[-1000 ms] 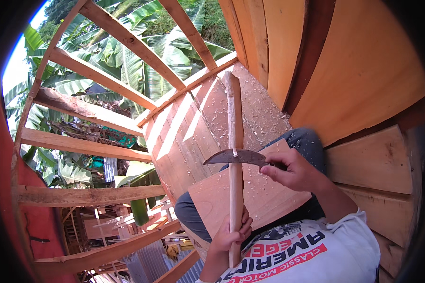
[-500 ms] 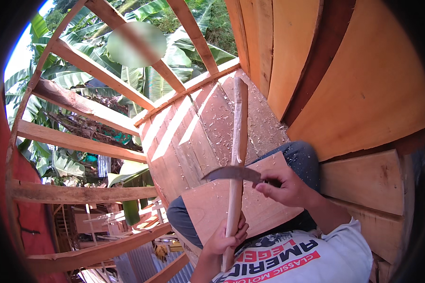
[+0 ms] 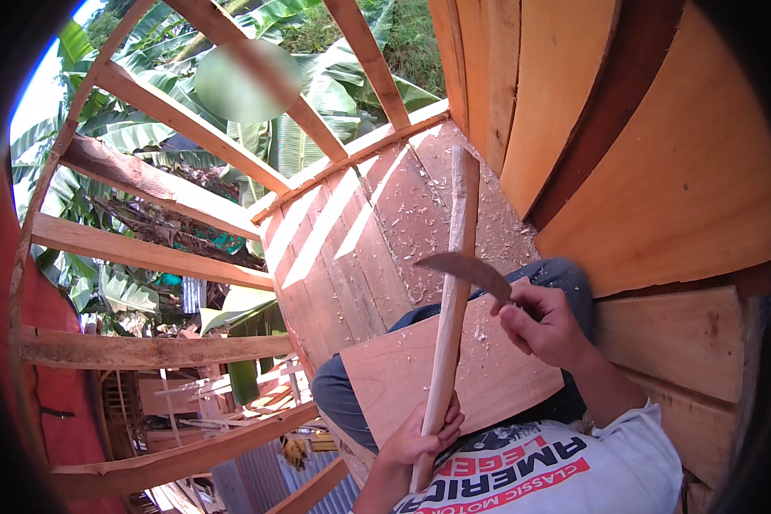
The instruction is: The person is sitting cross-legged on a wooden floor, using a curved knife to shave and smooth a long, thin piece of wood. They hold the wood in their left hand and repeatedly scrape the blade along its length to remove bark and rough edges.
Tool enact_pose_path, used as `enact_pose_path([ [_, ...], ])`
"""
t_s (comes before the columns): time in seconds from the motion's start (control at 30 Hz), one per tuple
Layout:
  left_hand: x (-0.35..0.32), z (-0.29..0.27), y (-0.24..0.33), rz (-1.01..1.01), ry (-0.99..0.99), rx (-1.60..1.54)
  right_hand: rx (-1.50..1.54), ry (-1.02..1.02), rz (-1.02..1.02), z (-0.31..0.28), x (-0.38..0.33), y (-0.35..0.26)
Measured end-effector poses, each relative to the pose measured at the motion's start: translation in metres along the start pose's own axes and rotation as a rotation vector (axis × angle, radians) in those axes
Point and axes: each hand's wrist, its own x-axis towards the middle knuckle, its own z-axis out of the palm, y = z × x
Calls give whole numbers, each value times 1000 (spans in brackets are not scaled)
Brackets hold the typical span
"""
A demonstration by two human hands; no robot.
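My left hand (image 3: 422, 434) is closed round the lower part of a long pale wooden stick (image 3: 451, 330), which slants up and away from me over my lap. In my right hand (image 3: 546, 324) is a knife with a dark curved blade (image 3: 469, 271); its handle is mostly hidden by my fingers. The blade crosses the stick at about its middle, and whether it touches the wood I cannot tell. Beneath the stick, a flat wooden board (image 3: 394, 364) lies across my legs, with a few shavings on it.
Plank flooring (image 3: 334, 283) with scattered curled shavings and strips of sunlight lies ahead. A plank wall (image 3: 651, 180) rises on my right. To the left is an open frame of wooden bars (image 3: 154, 351), with banana leaves (image 3: 287, 150) beyond it.
The knife has moved up along the stick, away from me, and its blade is tilted more. The stick and both hands sit slightly further right in view.
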Motion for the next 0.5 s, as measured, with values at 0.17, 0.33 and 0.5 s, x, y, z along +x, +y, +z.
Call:
enact_pose_path([
  [0.17, -1, -9, -2, -1, 9, 1, -142, -11, 55, -2, 3, 6],
  [0.33, -3, -2, 2, -57, -10, 12, -276, -169, -241, 9, -6, 25],
  [0.5, -1, -10, -9, -10, -28, 20, -181, 107, -35, -1, -2, 22],
])
